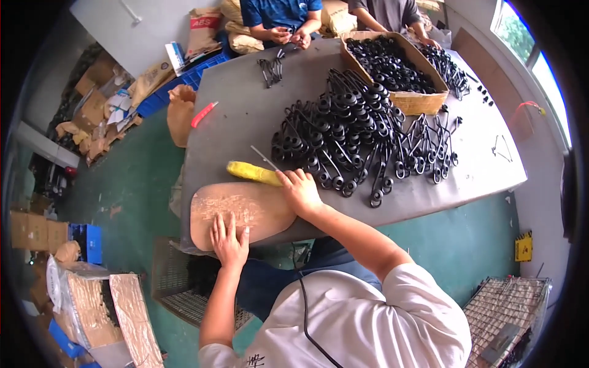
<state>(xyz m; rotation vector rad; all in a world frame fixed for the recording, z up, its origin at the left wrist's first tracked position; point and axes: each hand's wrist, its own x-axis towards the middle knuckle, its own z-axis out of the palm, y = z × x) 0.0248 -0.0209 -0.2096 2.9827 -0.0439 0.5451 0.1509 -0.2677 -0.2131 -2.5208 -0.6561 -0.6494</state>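
1 tan board lies flat at the near left corner of the table, long axis roughly left to right, with the left hand on top, fingers slightly apart; the right hand is at its right end, nearer to 1 yellow roll and 1 thin metal strip, both to its upper left; cannot tell whether its fingers close on either. Farther out: 1 red cutter, 1 pile of black parts (uncountable), 1 filled cardboard box, 2 co-workers.
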